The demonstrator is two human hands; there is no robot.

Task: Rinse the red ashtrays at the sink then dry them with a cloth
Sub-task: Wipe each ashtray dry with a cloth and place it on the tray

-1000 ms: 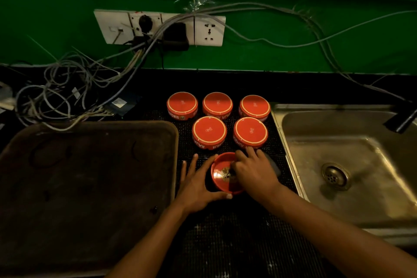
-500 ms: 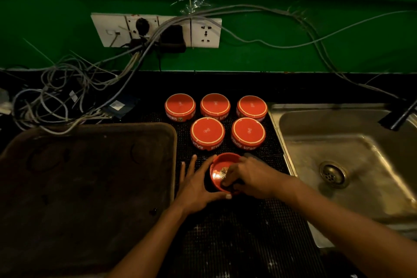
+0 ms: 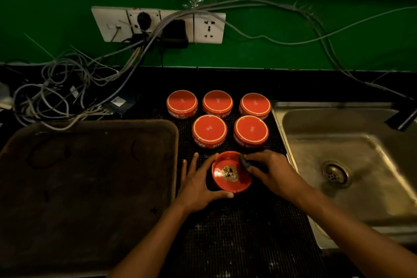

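Red ashtray in hand point(image 3: 230, 174): upright on the black mat of the tabletop point(image 3: 237, 232), between our two hands, gold emblem showing in its bowl.
Tray point(image 3: 85, 187): far left, a dark worn tray; we can make out nothing on it but stains.
Left hand point(image 3: 198, 185): our grip here curls round the ashtray's left wall, thumb under the near rim, other fingers spread along the far side, steadying it.
Other ashtrays point(image 3: 209, 131): five more, upside down in two rows just behind the one we hold, three at the back, two in front.
Right hand point(image 3: 273, 171): our grip is pinched on a small dark cloth point(image 3: 244, 162), pressed to the ashtray's right inner rim.
Sink point(image 3: 338, 153): steel basin at the right, just beside the mat, drain visible; we see no water running.
Step in hand: we judge this to be the drying wipe on the last upright ashtray, the five inverted ones looking finished.
Next move: we would sweep the cloth round the bowl and rim, then turn the ashtray over beside the others; the left grip must keep it from sliding.
Hard to make out: the cloth is dark and mostly hidden under our fingers; whether the bowl is wet we cannot tell; the tap is cut off at the right edge.
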